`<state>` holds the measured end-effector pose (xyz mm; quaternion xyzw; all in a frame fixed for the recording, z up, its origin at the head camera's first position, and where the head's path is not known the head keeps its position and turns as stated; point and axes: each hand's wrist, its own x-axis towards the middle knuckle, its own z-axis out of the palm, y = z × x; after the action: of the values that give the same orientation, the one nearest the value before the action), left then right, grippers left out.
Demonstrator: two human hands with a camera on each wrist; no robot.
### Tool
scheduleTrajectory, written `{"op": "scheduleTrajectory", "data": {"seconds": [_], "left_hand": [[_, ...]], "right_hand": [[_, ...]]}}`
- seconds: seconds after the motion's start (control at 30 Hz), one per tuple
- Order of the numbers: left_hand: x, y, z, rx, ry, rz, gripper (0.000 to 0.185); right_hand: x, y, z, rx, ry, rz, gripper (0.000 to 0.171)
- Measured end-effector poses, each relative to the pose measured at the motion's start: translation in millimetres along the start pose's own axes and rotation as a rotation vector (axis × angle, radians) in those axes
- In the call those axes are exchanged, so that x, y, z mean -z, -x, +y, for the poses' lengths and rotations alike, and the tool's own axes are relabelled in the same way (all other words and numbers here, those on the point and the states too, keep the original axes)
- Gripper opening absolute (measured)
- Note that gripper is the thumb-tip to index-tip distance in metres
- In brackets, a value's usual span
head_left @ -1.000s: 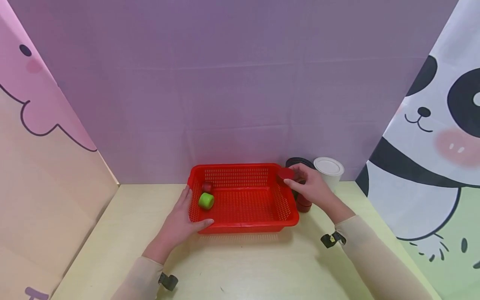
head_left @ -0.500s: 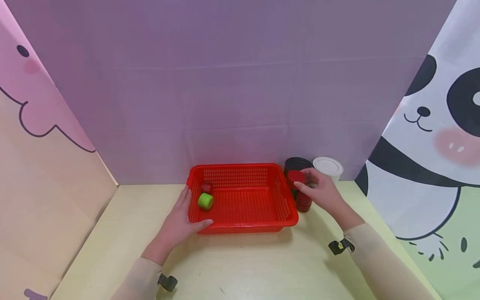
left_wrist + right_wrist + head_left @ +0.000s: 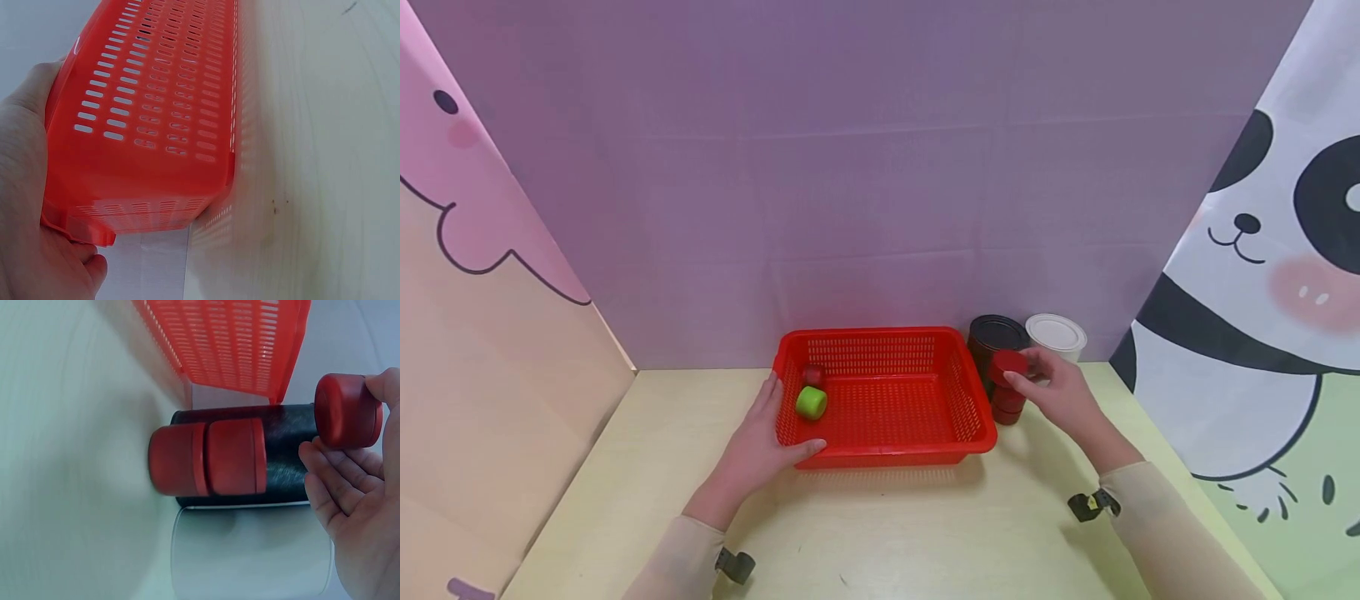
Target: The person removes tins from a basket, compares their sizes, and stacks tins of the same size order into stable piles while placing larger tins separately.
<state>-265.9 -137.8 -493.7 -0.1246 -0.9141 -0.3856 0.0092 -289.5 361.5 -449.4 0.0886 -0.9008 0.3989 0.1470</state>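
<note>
My right hand (image 3: 1060,392) pinches a small round dark-red canister (image 3: 347,411) between thumb and fingers. It is held above a stack of two like red canisters (image 3: 206,457), with a gap between in the right wrist view. My left hand (image 3: 752,446) grips the near left corner of a red plastic basket (image 3: 880,458), thumb over the front rim and fingers along the left side. Inside the basket, at its left end, a small green canister (image 3: 811,402) lies on its side, and a small dark-red one (image 3: 813,375) is behind it.
A tall black canister (image 3: 997,333) stands right of the basket, just behind the red stack. Beside it is a white canister (image 3: 1057,332) with a lid. A purple backdrop (image 3: 880,183) rises behind the pale wooden table (image 3: 880,533).
My right hand has moved right with the red canister, from the basket's right rim to over the red stack. The left hand and the basket have stayed in place.
</note>
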Motion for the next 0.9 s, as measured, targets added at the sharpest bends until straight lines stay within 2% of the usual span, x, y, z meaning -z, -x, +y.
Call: {"op": "scheduleTrajectory", "data": {"seconds": [0.53, 0.9], "left_hand": [[-1.5, -0.6, -1.1, 0.003, -0.002, 0.007, 0.137], [-1.7, -1.2, -0.8, 0.004, 0.001, 0.005, 0.136]], "right_hand": [[1, 9, 16, -0.056, 0.037, 0.015, 0.053], [-5, 10, 30, -0.029, 0.063, 0.042, 0.046]]}}
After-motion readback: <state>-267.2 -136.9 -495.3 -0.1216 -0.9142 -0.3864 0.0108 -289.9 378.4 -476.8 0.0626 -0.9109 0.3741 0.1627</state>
